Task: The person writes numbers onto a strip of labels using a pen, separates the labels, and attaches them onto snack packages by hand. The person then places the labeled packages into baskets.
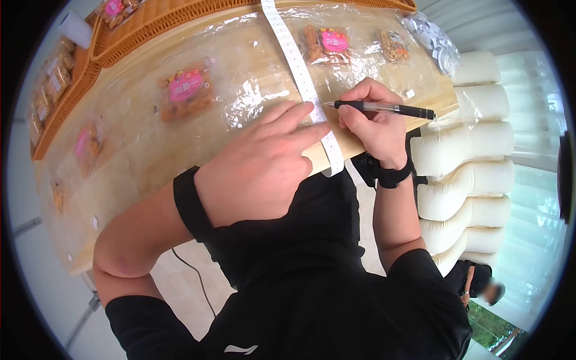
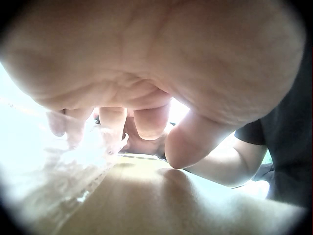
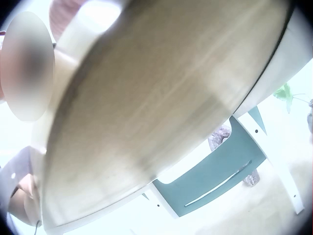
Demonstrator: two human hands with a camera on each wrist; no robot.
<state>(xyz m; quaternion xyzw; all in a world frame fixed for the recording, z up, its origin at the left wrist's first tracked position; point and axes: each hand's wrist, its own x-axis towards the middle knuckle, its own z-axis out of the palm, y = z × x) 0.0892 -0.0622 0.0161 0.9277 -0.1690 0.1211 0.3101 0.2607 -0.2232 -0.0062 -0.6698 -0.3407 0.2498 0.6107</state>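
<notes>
A white strip with printed marks (image 1: 292, 57) crosses the wooden table in the head view, its near end hanging over the front edge. My left hand (image 1: 261, 162) lies palm down, its extended fingertips touching the strip. In the left wrist view the palm and fingers of the left hand (image 2: 151, 73) arch over the tabletop. My right hand (image 1: 378, 123) pinches a black pen (image 1: 399, 110) between thumb and fingers, the tip at the strip's right edge close to the left fingertips. The right wrist view shows mostly the table's wooden surface, and the pen cannot be made out there.
Clear film covers the table (image 1: 135, 144). Snack packs with pink labels (image 1: 186, 93), (image 1: 327, 45) lie around, and a smaller pack (image 1: 393, 46) is at the far right. Wicker trays (image 1: 144, 37) stand along the back. A cream cushioned seat (image 1: 447, 150) is at the right, with another person (image 1: 471, 279) beyond.
</notes>
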